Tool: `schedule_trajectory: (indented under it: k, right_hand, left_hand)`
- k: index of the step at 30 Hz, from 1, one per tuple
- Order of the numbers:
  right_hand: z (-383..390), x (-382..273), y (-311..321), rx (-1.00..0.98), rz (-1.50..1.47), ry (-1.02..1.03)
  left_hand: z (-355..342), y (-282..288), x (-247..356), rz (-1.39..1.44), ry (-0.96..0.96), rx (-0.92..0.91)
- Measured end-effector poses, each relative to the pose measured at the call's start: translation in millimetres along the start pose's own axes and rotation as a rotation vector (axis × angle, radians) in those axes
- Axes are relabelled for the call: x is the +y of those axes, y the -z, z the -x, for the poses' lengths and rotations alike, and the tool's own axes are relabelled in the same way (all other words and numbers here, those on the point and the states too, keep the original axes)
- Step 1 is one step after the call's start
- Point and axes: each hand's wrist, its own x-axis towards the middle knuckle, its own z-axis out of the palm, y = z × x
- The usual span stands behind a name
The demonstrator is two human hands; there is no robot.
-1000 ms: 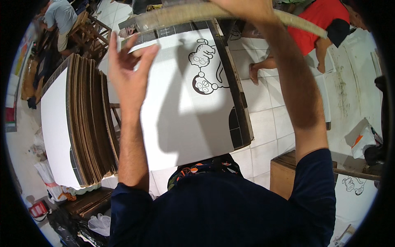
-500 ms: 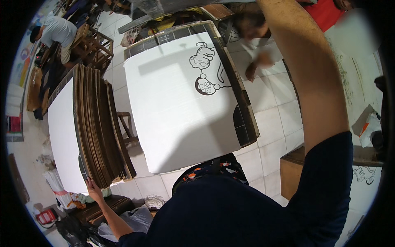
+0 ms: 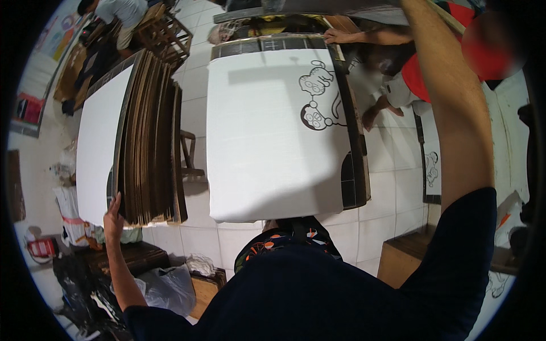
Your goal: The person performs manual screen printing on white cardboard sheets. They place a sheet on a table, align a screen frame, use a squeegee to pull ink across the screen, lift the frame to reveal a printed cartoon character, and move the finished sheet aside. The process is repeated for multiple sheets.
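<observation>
My left hand (image 3: 114, 220) touches the near corner of the top board in a stack of dark-edged boards (image 3: 149, 142) at the left. Its fingers are stretched out along the board's edge, and white cloth (image 3: 101, 145) covers that board's face. In front of me a larger board bears white fabric (image 3: 267, 148), printed at the far right with a black outline drawing (image 3: 317, 116) of cartoon figures. My right arm (image 3: 449, 102) reaches up past the top edge, so the hand is out of sight. A dark flat frame (image 3: 313, 12) crosses the top, beyond the board.
Another person's hand (image 3: 339, 36) rests at the board's far right corner. A co-worker (image 3: 120, 11) bends over at the far left beside a wooden stool (image 3: 165, 34). Plastic bags (image 3: 168, 290) and a wooden box (image 3: 404, 258) stand near me.
The boards sit further right in the picture as my view shifts. The other person has come closer, and their hand now touches the board's far corner. My left hand stays at the stack's near corner.
</observation>
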Motion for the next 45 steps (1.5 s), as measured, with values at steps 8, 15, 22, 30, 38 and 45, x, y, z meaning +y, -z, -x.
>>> schedule_trajectory:
  k: [8,15,22,30,38,45]
  right_hand:
    - [-18,-1,-23,0.045,0.069,0.022]
    - [-31,-25,-43,0.033,0.044,0.022]
    - [-4,-19,-13,0.058,0.005,0.005]
    - [4,-32,-7,0.033,0.055,-0.009]
    - [-5,-19,-14,0.015,0.089,-0.043]
    - [-10,-15,-12,-0.014,0.08,-0.029]
  left_hand:
    - [-6,60,199,-0.1,-0.168,0.003]
    - [45,-44,52,-0.323,0.633,0.465]
    - [187,-123,-34,0.876,0.932,0.607]
    - [154,-134,68,0.502,0.991,0.662]
    - [85,-186,161,0.668,0.882,0.498]
    - [2,-236,241,0.675,0.686,0.236]
